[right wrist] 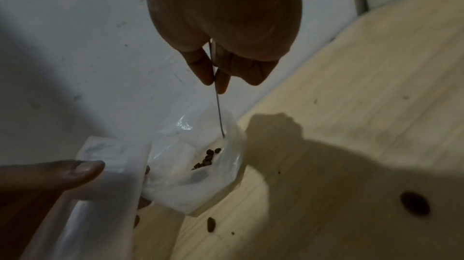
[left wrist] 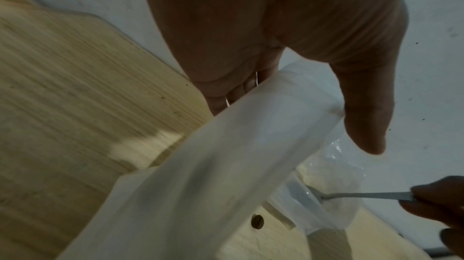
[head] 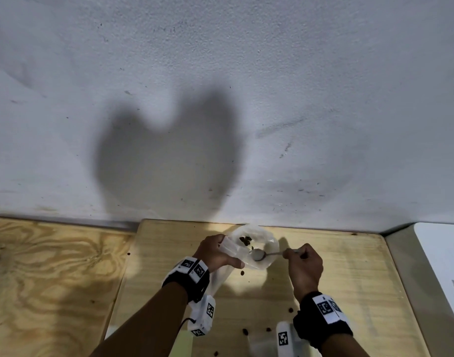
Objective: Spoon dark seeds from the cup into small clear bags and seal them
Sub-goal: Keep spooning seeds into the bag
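Clear plastic, one small bag (head: 256, 243) is hanging open above the wooden board (head: 349, 266), its edge pinched by the left hand (head: 215, 253). One spoon (head: 259, 254), handle gripped by the right hand (head: 304, 269), is tipping inside beside one cluster of dark seeds (head: 245, 239); about six stray seeds (head: 242, 273) are lying on the board.

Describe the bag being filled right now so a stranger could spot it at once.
Start at the pale wooden board against the white wall. Above its far edge the left hand pinches a small clear bag open while the right hand holds a spoon at its mouth. Only this bag shows dark seeds inside.
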Motion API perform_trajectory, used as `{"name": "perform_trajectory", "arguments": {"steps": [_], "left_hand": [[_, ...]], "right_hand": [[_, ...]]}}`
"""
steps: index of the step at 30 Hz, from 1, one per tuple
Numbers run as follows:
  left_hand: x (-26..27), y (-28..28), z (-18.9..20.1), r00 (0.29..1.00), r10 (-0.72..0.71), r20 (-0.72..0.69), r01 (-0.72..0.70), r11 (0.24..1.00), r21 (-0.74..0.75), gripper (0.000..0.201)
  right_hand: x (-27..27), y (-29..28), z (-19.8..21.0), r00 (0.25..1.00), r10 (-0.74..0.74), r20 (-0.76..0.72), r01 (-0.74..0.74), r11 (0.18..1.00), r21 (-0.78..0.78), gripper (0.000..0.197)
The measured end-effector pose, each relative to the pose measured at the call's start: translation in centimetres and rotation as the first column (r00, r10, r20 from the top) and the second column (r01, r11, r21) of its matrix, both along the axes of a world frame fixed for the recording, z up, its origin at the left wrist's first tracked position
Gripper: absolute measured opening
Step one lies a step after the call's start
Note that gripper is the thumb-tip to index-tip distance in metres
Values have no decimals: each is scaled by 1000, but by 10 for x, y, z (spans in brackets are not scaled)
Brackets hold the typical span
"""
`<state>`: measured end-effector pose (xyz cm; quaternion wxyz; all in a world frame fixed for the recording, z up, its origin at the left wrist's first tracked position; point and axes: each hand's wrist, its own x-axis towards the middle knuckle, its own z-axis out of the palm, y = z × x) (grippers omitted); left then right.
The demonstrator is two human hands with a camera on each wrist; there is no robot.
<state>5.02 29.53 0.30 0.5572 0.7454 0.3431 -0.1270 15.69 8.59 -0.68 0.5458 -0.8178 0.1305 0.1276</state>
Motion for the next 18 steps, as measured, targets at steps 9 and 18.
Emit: {"name": "perform_trajectory", "arguments": {"steps": [9, 18], "left_hand": [[-3, 2, 1, 998, -62, -16, 61, 998, -28, 77], [-3, 8, 1, 999, -38, -23, 37, 998, -40, 69]], "right_hand": [[-1, 13, -21, 941, -151, -301, 189, 977, 100, 13], [3, 11, -23, 952, -81, -295, 143, 970, 196, 39]]}}
